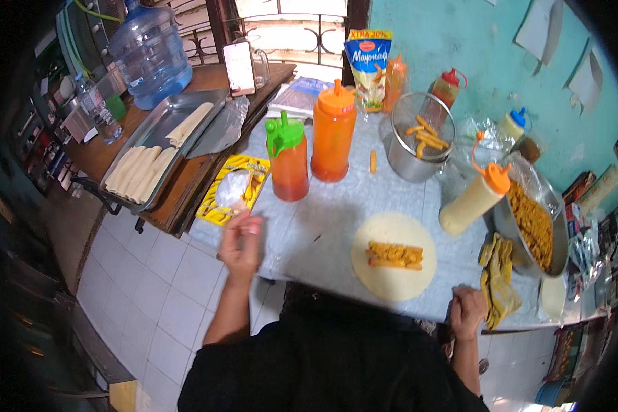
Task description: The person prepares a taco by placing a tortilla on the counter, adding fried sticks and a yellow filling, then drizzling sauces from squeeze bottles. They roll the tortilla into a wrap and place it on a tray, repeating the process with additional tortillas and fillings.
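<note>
My left hand [240, 244] is over the table's left front edge, just below a yellow packet [216, 214] with a white lump [233, 188] on it. Its fingers are loosely bent, with nothing visible in them. My right hand [467, 312] rests at the front edge with fingers curled in, seemingly holding nothing, beside a crumpled yellow cloth [499, 288]. Between the hands a round pale wrapper [391, 290] lies flat and unrolled. Across its middle sit fry-like sticks [395, 264] and a shredded brown-orange filling [399, 251].
Behind stand a green-capped sauce bottle [288, 165], a taller orange bottle [333, 137] and a strainer of sticks [422, 141] over a metal pot. To the right are a pale sauce bottle [470, 202] and a basin of filling [549, 269]. A tray [159, 127] at left holds rolled wrappers.
</note>
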The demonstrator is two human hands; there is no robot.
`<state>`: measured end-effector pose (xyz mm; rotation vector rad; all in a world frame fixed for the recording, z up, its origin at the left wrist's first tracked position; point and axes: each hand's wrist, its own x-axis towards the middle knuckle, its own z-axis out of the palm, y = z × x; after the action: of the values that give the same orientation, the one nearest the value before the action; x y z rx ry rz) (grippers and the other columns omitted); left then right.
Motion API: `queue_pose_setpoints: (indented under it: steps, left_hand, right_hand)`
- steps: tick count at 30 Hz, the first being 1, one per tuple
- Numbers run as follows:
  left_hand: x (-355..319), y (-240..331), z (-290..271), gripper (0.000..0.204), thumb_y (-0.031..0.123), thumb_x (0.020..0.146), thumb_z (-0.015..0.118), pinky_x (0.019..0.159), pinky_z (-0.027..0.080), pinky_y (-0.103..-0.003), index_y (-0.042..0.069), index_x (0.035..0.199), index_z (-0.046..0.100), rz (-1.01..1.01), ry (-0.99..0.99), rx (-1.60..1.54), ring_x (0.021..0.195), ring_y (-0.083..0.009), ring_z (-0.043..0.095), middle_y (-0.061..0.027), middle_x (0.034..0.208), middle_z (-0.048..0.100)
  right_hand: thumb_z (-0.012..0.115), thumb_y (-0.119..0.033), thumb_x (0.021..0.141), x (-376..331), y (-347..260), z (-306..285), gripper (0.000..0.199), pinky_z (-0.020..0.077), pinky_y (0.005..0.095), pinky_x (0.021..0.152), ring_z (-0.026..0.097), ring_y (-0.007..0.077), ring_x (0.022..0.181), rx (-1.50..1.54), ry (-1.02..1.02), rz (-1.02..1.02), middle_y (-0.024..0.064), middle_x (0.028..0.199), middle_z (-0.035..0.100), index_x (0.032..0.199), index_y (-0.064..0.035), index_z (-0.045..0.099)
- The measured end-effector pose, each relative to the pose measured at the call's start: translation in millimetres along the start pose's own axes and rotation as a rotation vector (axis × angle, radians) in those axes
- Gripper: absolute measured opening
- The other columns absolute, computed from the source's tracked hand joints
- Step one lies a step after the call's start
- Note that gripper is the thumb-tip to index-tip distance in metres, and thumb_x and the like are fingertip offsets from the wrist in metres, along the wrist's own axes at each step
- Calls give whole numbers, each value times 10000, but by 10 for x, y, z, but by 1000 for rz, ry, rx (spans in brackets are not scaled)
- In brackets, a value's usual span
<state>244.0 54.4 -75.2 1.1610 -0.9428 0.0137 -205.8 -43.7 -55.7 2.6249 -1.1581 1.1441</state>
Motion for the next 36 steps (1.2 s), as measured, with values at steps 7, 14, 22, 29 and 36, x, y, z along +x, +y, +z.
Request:
queue_pose_setpoints:
  steps: [7,14,22,29,36]
  left_hand:
    - [-272,115,335,201,68,795,646,549,462,-259,72,996,651,112,-307,475,618,-131,572,-39,769,648]
    - [-208,159,308,202,45,744,667,535,441,-292,74,942,643,182,-307,585,574,-197,541,-41,714,603]
    - [-167,147,385,237,29,701,674,532,408,-290,64,932,636,150,-311,738,588,-196,533,-50,698,582]
    - [-42,214,455,333,119,726,642,872,373,-420,55,1052,608,76,-388,862,954,-292,543,-118,1011,591]
    - [-64,197,338,493,209,763,585,1069,169,-573,39,1218,501,35,-835,1033,1229,-391,411,-204,1276,477]
  right_hand:
    - [590,31,651,-94,-2,9,229,453,393,676,570,322,745,-13,24,11,142,843,618,866,-32,634]
    - [561,-14,675,133,69,9,163,448,366,660,572,320,726,204,50,128,148,776,606,823,-9,629]
    - [591,11,557,1271,-216,185,225,420,357,567,550,263,596,219,15,-318,81,697,587,774,-38,624]
    - [614,-5,540,1286,128,428,231,364,346,497,498,234,517,414,-96,-260,44,628,562,768,-36,636]
    - [695,-71,569,1208,222,647,303,379,329,462,488,197,476,801,-316,-232,20,581,545,871,-56,676]
